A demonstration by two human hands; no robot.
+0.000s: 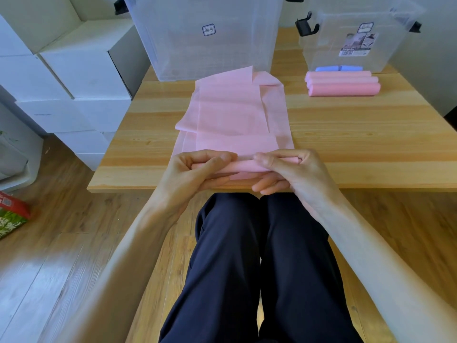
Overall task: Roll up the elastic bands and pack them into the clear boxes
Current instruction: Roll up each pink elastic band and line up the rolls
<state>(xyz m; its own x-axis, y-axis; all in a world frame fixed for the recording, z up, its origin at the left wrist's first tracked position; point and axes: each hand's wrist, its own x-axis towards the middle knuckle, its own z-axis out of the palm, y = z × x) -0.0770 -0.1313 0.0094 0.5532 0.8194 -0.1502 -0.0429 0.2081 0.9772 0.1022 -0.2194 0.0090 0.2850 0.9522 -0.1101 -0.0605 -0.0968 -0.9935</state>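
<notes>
Judged from how things lay, the task was partly done. The large clear box (207,35) stood at the tabletop's (346,134) far edge, left of middle, and nothing could be made out through its frosted wall. The smaller clear box (356,38) stood at the far right corner; blue rolls (338,68) showed low at its front wall, though whether they lay inside it or just before it could not be told. A long pink elastic band (232,112) lay folded over itself down the middle of the tabletop, from the large box to the near edge, nearly all of it unrolled. Three finished pink rolls (342,83) lay side by side, touching, just in front of the smaller box and not yet packed. At the near edge the band's end had been turned into a thin first roll; the left hand (197,172) and the right hand (291,169) each pinched it, thumbs on top, fingers curled beneath. What remained, it seemed, was rolling this band out and boxing all the rolls.
</notes>
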